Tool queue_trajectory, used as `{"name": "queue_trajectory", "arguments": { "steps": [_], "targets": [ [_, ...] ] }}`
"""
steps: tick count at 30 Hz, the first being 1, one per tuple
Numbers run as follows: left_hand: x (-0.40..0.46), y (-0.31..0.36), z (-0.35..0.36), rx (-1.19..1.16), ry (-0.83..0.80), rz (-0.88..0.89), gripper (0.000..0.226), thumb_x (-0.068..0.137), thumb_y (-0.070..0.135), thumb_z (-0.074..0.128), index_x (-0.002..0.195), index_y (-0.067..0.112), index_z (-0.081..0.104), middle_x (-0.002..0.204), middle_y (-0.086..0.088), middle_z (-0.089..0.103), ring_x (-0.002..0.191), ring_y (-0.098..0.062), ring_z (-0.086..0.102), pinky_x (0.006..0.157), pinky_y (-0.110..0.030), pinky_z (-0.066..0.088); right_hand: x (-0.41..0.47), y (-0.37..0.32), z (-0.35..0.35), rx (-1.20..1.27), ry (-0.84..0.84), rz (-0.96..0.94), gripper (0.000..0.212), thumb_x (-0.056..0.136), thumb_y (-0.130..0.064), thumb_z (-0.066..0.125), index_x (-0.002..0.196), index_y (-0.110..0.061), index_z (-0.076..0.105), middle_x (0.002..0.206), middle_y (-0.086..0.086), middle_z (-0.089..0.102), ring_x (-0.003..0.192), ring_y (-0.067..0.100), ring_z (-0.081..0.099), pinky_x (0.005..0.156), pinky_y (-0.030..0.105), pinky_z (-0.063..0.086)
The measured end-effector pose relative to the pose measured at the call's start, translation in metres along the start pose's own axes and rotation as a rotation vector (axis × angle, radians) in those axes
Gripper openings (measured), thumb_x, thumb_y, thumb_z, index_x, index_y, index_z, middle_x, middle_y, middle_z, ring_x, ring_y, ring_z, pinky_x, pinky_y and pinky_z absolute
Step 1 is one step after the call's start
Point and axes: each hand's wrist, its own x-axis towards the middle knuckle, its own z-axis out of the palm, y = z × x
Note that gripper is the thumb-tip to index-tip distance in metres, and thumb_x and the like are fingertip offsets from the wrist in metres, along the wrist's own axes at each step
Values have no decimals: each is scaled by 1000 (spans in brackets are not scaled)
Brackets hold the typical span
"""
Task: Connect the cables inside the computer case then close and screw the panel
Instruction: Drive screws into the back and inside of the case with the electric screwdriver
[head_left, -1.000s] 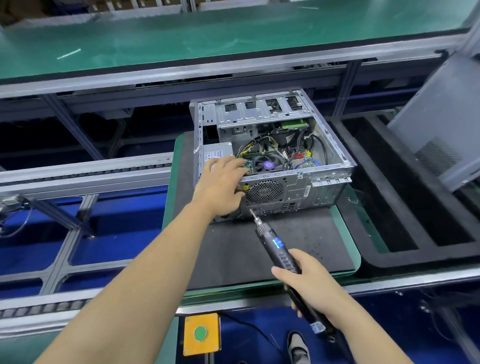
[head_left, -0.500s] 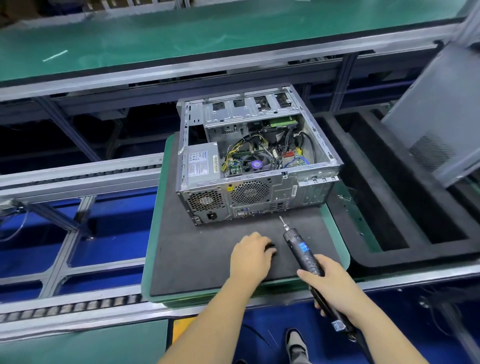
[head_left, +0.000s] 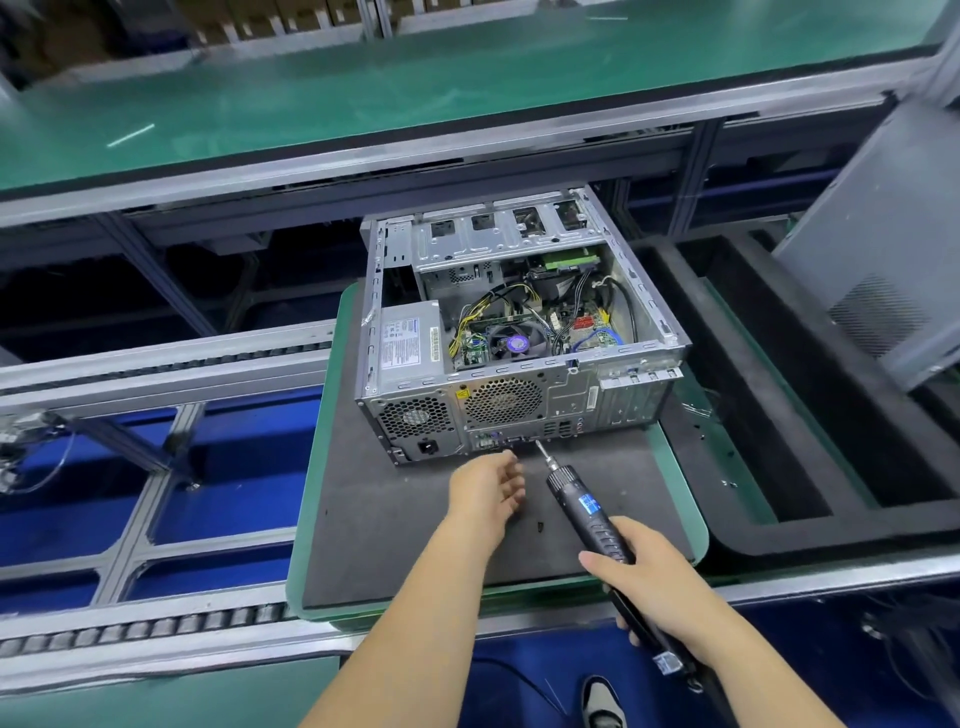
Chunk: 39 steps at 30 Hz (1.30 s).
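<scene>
Gripping the electric screwdriver (head_left: 586, 503), the right hand (head_left: 655, 587) curled around its handle; the left hand (head_left: 487, 487) hovered center-frame with loosely spread fingers. Label text on the computer case (head_left: 519, 332) was too small to read.

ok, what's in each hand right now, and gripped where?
Right hand holds the electric screwdriver by the rear of its handle. Left hand holds nothing, fingers relaxed.

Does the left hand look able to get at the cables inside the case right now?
Probably yes. The case lies open-side up with no panel over it, so the cables are exposed from above. The left hand holds nothing and hovers just in front of the case's rear; nothing lies between.
</scene>
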Motion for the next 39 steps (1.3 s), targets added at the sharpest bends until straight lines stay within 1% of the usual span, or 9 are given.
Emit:
{"name": "queue_trajectory", "arguments": {
  "steps": [1, 3, 5, 9, 17, 26, 30, 34, 39],
  "targets": [
    [0, 2, -6, -245, -30, -88, 14, 96, 9, 56, 85, 5, 61, 73, -7, 61, 65, -17, 55, 59, -27, 46, 0, -2, 4, 1, -14, -12, 20, 90, -34, 71, 106, -35, 60, 75, 5, 59, 50, 26, 62, 46, 36, 53],
    [-1, 1, -17, -501, -66, -158, 13, 97, 10, 55, 88, 3, 62, 80, -7, 62, 75, -19, 60, 66, -28, 47, 1, -8, 14, -9, -32, -45, 19, 87, -36, 71, 103, -39, 60, 74, 4, 61, 50, 25, 62, 46, 35, 53],
    [-4, 0, -21, -616, -111, -160, 13, 95, 8, 56, 88, 1, 64, 84, -9, 65, 82, -21, 63, 72, -30, 49, 3, -13, 23, -40, -46, -71, 18, 86, -37, 70, 100, -42, 59, 73, 2, 61, 49, 24, 61, 44, 33, 52],
    [-7, 5, -21, -712, -139, -120, 13, 95, 3, 54, 87, -2, 62, 85, -15, 62, 78, -25, 63, 80, -30, 52, 7, -18, 31, -129, -53, -104, 16, 86, -40, 69, 97, -41, 57, 72, -2, 58, 47, 18, 60, 43, 29, 51],
    [-4, 12, -25, -694, -188, -80, 13, 101, 7, 49, 94, 0, 58, 80, -11, 61, 72, -20, 60, 70, -28, 48, 14, -20, 39, -271, -34, -147, 21, 88, -41, 67, 102, -31, 56, 72, -1, 56, 44, 9, 53, 46, 24, 46],
    [2, 11, -30, -678, -192, -92, 13, 101, 8, 50, 99, -2, 58, 82, -13, 64, 67, -20, 66, 62, -28, 56, 18, -21, 47, -238, -24, -121, 21, 84, -45, 65, 99, -34, 55, 76, 1, 59, 46, 12, 56, 45, 27, 48],
    [6, 10, -33, -661, -182, -86, 18, 102, 10, 50, 94, -2, 61, 80, -12, 65, 64, -18, 67, 55, -24, 57, 20, -19, 54, -311, 5, -125, 21, 84, -49, 63, 100, -39, 53, 82, 2, 67, 50, 6, 56, 53, 26, 52],
    [10, 13, -30, -600, -169, -74, 18, 102, 12, 52, 96, -3, 61, 80, -12, 66, 70, -18, 65, 63, -27, 55, 22, -17, 62, -336, 36, -123, 22, 90, -48, 63, 104, -35, 52, 83, 3, 67, 58, 8, 57, 61, 29, 53],
    [13, 15, -23, -553, -125, -47, 16, 101, 12, 55, 101, -3, 60, 90, -14, 65, 75, -19, 63, 72, -26, 53, 24, -18, 73, -363, 90, -127, 25, 94, -48, 61, 111, -36, 49, 87, -3, 67, 75, 12, 65, 68, 25, 54]
  ]
}}
